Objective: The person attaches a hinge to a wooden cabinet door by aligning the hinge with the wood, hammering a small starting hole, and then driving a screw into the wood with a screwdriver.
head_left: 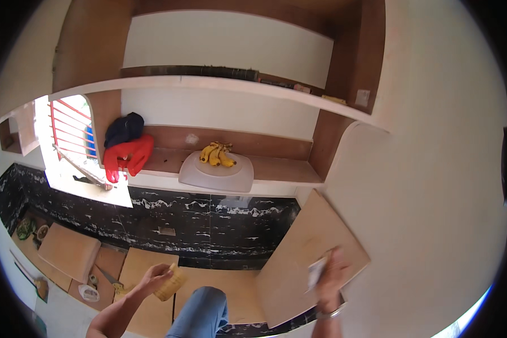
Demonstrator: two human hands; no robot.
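Fingers of the left hand (155, 276) grip a yellow block (170, 284); the blurred right hand (330, 276) apparently clasps a pale sheet (316, 272).

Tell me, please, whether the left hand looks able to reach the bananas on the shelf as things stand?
Probably not: the left hand already holds a yellowish block low down, while the bananas sit on a white tray on the shelf well above it.
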